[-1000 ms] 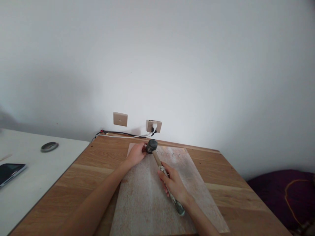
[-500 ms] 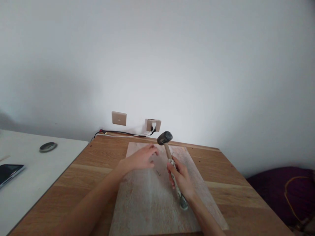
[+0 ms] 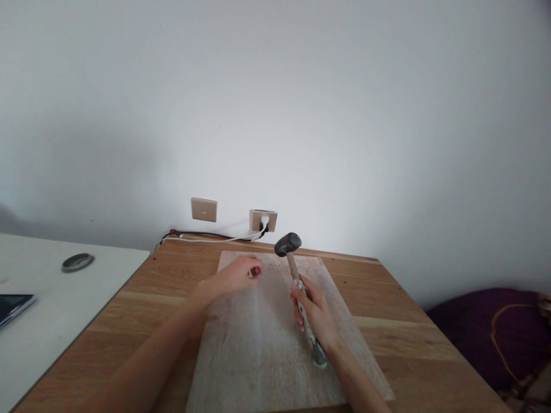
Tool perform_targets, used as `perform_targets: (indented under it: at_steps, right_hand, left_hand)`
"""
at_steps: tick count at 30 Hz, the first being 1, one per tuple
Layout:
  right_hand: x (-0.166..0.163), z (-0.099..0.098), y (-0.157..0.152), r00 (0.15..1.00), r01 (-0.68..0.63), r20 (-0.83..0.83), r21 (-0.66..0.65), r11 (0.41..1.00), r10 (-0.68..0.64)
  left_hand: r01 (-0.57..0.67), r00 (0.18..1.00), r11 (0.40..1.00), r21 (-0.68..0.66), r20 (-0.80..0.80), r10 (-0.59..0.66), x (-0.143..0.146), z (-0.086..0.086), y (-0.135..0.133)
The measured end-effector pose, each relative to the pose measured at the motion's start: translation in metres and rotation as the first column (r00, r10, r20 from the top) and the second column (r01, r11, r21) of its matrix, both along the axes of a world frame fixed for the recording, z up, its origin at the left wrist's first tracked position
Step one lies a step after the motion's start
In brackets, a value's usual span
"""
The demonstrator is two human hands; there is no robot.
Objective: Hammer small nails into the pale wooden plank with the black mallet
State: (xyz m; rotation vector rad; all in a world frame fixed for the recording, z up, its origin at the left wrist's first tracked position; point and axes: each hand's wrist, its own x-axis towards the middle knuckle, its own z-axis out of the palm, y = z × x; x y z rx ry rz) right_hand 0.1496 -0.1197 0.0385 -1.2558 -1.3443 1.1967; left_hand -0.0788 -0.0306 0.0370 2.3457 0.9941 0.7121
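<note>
My right hand (image 3: 316, 310) is wrapped round the paint-spattered handle of a mallet (image 3: 288, 244) with a dark head. The mallet is held at a slant above a pale, worn wooden board (image 3: 258, 350), its head up and toward the wall. My left hand (image 3: 239, 274) hovers over the board's far left part with its fingers curled closed. A small light nail (image 3: 250, 274) shows in part between those fingers; most of it is hidden.
The board lies on a wooden table (image 3: 138, 321) against the wall. Cables (image 3: 215, 236) run along its back edge to a wall socket (image 3: 264, 221). At left, a white table (image 3: 51, 310) bears a round dish (image 3: 77, 262) and a phone (image 3: 15, 307). A purple cushion (image 3: 477, 332) is at right.
My left hand has closed and drawn back a little to the left. The small nail that lay on the board is gone from there. The mallet has stayed nearly still in my right hand.
</note>
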Motion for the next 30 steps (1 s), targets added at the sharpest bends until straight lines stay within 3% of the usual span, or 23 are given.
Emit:
perform_targets:
  at_steps: [2, 4, 9, 13, 18, 25, 30]
  right_hand:
    - [-0.002, 0.000, -0.001, 1.000, -0.009, -0.002, -0.007, 1.000, 0.009]
    - [-0.004, 0.000, -0.002, 1.000, -0.018, 0.003, -0.010, 1.000, 0.018]
    - [-0.009, -0.002, -0.004, 0.999, -0.035, 0.025, -0.016, 0.999, 0.035]
    - [-0.011, -0.005, -0.006, 0.997, -0.066, 0.041, -0.025, 0.998, 0.067]
    - [-0.015, -0.012, -0.009, 0.991, -0.119, 0.054, -0.016, 0.993, 0.119]
    - [-0.027, -0.007, -0.006, 0.955, -0.234, 0.178, -0.034, 0.972, 0.237]
    - [-0.040, -0.006, -0.002, 0.945, -0.248, 0.210, -0.040, 0.968, 0.250]
  left_hand:
    - [-0.155, 0.981, 0.988, -0.029, 0.110, 0.157, -0.019, -0.004, 0.014]
    - [-0.215, 0.962, 0.975, -0.051, 0.159, 0.221, -0.032, -0.011, 0.023]
    - [-0.218, 0.959, 0.973, -0.075, 0.166, 0.228, -0.036, -0.026, 0.024]
    - [-0.267, 0.946, 0.962, -0.051, 0.173, 0.272, -0.034, -0.029, 0.023]
    - [-0.231, 0.957, 0.972, -0.045, 0.170, 0.236, -0.034, -0.034, 0.024]
    - [-0.276, 0.944, 0.959, -0.065, 0.168, 0.283, -0.031, -0.031, 0.021]
    - [-0.317, 0.932, 0.947, -0.059, 0.164, 0.322, -0.032, -0.031, 0.021]
